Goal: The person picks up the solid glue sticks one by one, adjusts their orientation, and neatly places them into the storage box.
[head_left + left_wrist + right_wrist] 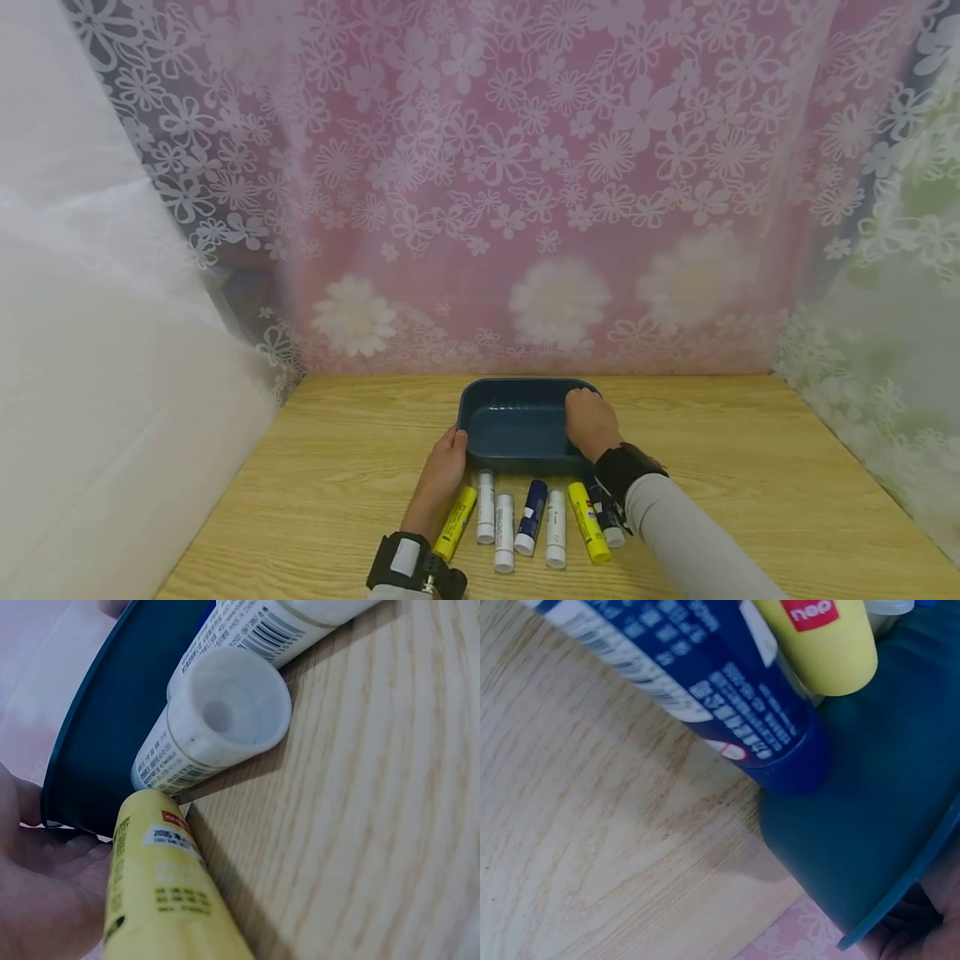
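A dark teal rectangular tray point(517, 429) stands on the wooden table, its inside bare in the head view. My left hand point(446, 460) holds its left side, thumb at the rim and fingers along the outer wall. At the right side, my right hand point(592, 421) grips the rim with curled fingers, partly inside the tray. Several glue sticks lie in a row in front of it. A yellow glue stick point(169, 877) lies closest to my left hand, beside a white glue stick point(214, 712). Below my right wrist is a navy glue stick point(712, 682), next to another yellow glue stick point(829, 649).
The wood-grain table point(337, 483) reaches back to a pink flowered curtain point(525, 208). A white sheet point(112, 333) hangs along the left, and a pale flowered sheet point(892, 350) borders the right edge.
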Demonstrator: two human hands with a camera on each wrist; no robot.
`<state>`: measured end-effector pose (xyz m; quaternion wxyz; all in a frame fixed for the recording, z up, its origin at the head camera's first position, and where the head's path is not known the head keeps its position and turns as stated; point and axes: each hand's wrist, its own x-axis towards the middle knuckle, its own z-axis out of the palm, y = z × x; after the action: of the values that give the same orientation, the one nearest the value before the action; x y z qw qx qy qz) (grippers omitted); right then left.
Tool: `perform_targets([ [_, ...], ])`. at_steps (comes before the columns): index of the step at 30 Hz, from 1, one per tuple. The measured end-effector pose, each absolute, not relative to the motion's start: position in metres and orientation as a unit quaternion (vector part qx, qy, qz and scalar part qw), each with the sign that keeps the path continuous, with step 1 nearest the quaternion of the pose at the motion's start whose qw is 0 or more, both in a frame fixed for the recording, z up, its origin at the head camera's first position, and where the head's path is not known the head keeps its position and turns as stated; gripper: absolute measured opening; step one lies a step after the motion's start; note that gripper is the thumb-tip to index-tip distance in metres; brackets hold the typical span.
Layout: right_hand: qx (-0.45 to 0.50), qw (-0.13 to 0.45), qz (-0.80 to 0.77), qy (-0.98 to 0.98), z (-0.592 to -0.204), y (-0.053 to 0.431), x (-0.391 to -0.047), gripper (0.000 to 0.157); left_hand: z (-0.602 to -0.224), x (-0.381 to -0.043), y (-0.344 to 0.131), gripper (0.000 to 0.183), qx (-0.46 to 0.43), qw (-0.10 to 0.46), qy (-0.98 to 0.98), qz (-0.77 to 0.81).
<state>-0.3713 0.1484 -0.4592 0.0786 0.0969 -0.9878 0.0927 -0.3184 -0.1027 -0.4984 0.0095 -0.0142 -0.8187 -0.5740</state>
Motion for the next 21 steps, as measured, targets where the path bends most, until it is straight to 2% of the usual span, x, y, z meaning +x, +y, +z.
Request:
perform_targets([
  [13, 0.106, 0.104, 0.101, -0.984, -0.4574, 0.1487, -0.3689, 0.006, -0.4973, -0.3182, -0.1029, 0.049, -0.012, 0.000, -0.818, -0.576],
  [21, 0.097, 0.086, 0.103, -0.986, -0.4572, 0.1481, -0.3701, 0.009, -0.4984, -0.3188, -0.1022, 0.048, -0.010, 0.004, -0.811, -0.585],
])
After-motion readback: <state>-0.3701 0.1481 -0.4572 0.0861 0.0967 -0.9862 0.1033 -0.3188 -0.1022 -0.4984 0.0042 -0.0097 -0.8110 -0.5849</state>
